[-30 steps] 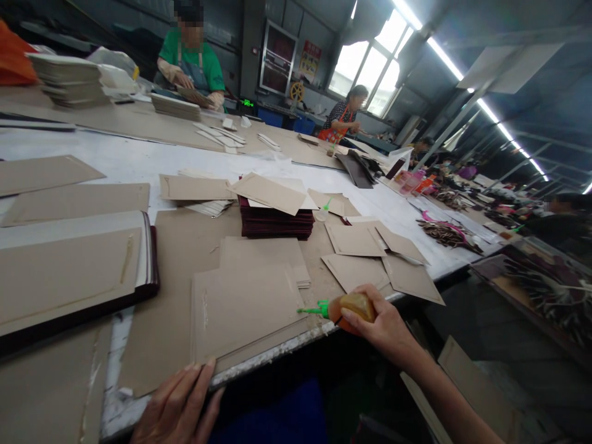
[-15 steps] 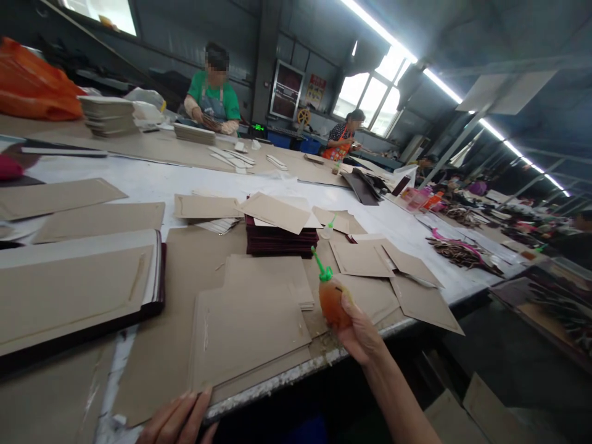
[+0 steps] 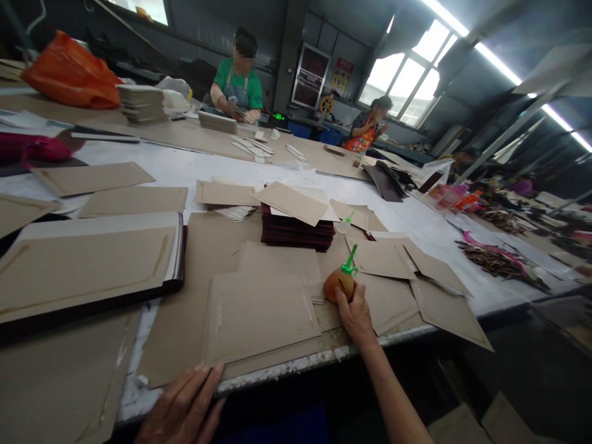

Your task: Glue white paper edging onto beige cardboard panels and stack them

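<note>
My right hand [image 3: 357, 313] is wrapped round a squeeze bottle [image 3: 339, 285] of orange-brown liquid with a green nozzle, held low over the front of the table. The nozzle points up and slightly right. Left of it lies a stack of grey-brown cardboard sheets [image 3: 263, 320], with a glossy streak near its left side. My left hand [image 3: 185, 401] rests at the table's front edge, fingers stretched out, fingertips touching the near left corner of that stack. Behind the stack stands a pile of dark maroon pieces [image 3: 296, 233] with loose card sheets on top.
A thick pile of cards and maroon covers [image 3: 87, 265] lies at left. Several loose cards [image 3: 383, 256] spread to the right, near a second small green-tipped bottle [image 3: 345, 224]. Scrap strips [image 3: 490, 259] lie farther right. Across the table a co-worker in green [image 3: 238, 86] handles pieces.
The bottle has tipped over in my right hand: its nozzle leaned left and now leans right. My left hand keeps its place at the stack's corner. The view has swung slightly right.
</note>
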Demonstrator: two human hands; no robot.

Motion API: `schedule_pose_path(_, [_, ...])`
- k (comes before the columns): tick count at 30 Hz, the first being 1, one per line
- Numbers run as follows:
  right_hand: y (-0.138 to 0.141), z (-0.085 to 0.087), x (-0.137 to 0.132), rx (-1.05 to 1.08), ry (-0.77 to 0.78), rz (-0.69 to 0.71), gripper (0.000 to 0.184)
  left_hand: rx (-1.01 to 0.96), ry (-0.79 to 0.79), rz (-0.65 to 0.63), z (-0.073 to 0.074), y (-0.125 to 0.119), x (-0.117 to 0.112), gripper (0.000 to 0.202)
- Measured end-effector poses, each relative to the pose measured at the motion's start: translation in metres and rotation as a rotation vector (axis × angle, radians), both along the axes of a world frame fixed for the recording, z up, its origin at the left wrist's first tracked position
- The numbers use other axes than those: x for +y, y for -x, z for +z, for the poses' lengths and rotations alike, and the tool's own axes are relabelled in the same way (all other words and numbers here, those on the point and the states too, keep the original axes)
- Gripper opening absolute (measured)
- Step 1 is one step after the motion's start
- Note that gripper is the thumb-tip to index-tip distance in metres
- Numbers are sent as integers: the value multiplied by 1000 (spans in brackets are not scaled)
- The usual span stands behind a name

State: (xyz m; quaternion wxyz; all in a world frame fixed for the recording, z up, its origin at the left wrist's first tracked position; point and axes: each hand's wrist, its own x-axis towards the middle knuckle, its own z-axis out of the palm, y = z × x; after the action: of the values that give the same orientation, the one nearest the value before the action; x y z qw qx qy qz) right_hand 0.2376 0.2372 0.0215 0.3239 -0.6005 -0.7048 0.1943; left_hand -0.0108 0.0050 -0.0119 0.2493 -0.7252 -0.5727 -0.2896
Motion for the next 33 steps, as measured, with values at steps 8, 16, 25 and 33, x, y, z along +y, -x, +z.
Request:
schedule_pose_path(8, [-12, 7, -17, -167, -138, -65, 46, -161, -45, 52, 8, -15, 1, 51])
schedule_pose_path(16, [12, 6, -85, -452, -157, 213, 33, -87, -49, 25, 5, -7, -1, 51])
schedule_pose_path(25, [27, 20, -97, -442, -172, 223, 38, -162, -45, 36, 1, -9, -3, 39])
schedule_pose_path(33, [25, 43, -74, 297, 498, 157, 30, -139, -56, 19, 5, -6, -3, 42])
